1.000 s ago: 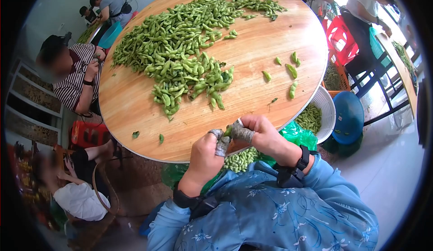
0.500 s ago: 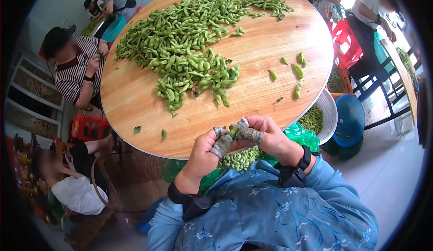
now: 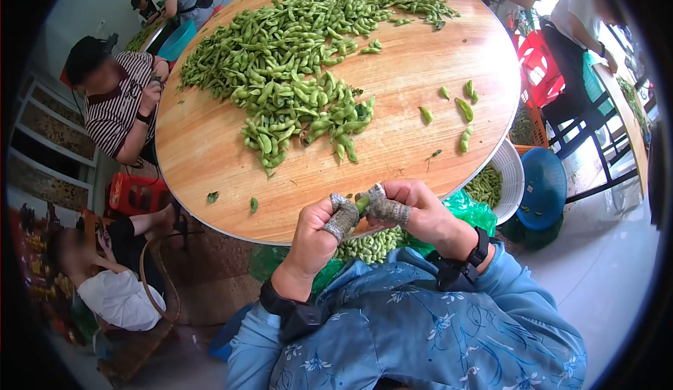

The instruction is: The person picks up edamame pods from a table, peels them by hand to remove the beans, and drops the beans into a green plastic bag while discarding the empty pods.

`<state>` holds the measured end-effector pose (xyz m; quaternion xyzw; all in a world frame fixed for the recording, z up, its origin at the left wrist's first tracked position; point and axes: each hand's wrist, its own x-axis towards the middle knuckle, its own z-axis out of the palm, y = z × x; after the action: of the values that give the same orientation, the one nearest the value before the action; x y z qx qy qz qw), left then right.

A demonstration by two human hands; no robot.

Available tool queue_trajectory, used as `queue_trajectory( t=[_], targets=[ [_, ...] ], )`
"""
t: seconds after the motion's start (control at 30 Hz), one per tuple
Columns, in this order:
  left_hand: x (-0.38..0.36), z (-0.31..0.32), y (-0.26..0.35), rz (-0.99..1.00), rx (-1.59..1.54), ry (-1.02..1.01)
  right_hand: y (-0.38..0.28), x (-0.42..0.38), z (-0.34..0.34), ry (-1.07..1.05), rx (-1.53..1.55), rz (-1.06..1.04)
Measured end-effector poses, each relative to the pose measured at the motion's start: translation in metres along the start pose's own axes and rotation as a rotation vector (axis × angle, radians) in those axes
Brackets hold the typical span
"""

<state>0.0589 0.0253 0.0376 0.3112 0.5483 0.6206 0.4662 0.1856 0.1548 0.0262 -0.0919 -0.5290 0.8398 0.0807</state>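
Observation:
A green edamame pod (image 3: 362,203) is pinched between my two hands, just off the near edge of the round wooden table (image 3: 399,145). My left hand (image 3: 317,230) is closed on the pod's left end, with wrapped cloth on its fingertips. Closed on the other end is my right hand (image 3: 413,208), its thumb and finger wrapped the same way. Below the hands lie many shelled beans (image 3: 375,245) beside green plastic (image 3: 470,211). A large heap of edamame pods (image 3: 294,67) covers the table's far left part.
Several loose pods (image 3: 465,110) lie on the table's right side. A white basket of pods (image 3: 510,180) and a blue basin (image 3: 543,187) stand at the right. Across the left edge sits a person in a striped shirt (image 3: 116,103); a red stool (image 3: 138,194) is nearby.
My hands stay together on the pod, with the left fingers shifted slightly. The view has moved a little; the heap looks the same.

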Motion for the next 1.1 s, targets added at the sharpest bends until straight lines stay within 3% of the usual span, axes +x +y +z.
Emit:
queue_trajectory(
  t=[0.07, 0.27, 0.33, 0.37, 0.4, 0.47, 0.53, 0.63, 0.7, 0.77, 0.87, 0.93, 0.97, 1.03, 1.1],
  targets=[
    [0.001, -0.001, 0.001, 0.015, 0.053, -0.015, 0.002, 0.001, 0.000, 0.006, -0.013, 0.001],
    [0.003, -0.009, -0.005, -0.172, -0.270, -0.126, 0.010, 0.006, 0.004, 0.058, -0.163, -0.130],
    [0.001, 0.000, -0.003, -0.171, -0.129, -0.081, 0.012, 0.005, -0.001, 0.077, -0.236, -0.093],
    [0.001, -0.006, -0.013, -0.054, 0.127, -0.131, 0.008, 0.002, -0.002, 0.114, -0.142, -0.085],
    [-0.001, -0.008, -0.015, -0.052, 0.126, -0.127, 0.002, -0.002, -0.007, 0.110, -0.143, -0.085],
    [-0.005, -0.010, -0.018, 0.088, 0.362, -0.088, -0.010, -0.011, -0.029, 0.348, -0.313, -0.193],
    [-0.010, -0.012, -0.015, 0.079, 0.382, -0.082, -0.020, -0.023, -0.055, 0.498, -0.419, -0.285],
    [-0.006, -0.017, -0.005, 0.243, 0.623, -0.077, -0.025, -0.049, -0.118, 0.730, -0.788, -0.285],
    [0.012, -0.030, 0.005, 0.488, 0.921, 0.057, -0.039, -0.059, -0.120, 0.923, -1.010, -0.260],
    [0.039, -0.041, 0.011, 0.497, 0.891, 0.281, -0.049, -0.066, -0.114, 1.046, -1.001, -0.320],
    [0.085, -0.062, 0.010, 0.503, 1.021, 0.336, -0.042, -0.066, -0.120, 0.933, -0.865, -0.391],
    [0.108, -0.066, 0.008, 0.657, 1.348, 0.307, -0.036, -0.057, -0.106, 0.840, -0.750, -0.421],
    [0.114, -0.069, 0.005, 0.662, 1.350, 0.307, -0.034, -0.052, -0.095, 0.813, -0.736, -0.389],
    [0.122, -0.069, 0.002, 0.504, 1.417, 0.261, -0.031, -0.044, -0.081, 0.779, -0.727, -0.344],
    [0.122, -0.072, 0.002, 0.517, 1.438, 0.274, -0.029, -0.034, -0.072, 0.799, -0.630, -0.379]
  ],
)
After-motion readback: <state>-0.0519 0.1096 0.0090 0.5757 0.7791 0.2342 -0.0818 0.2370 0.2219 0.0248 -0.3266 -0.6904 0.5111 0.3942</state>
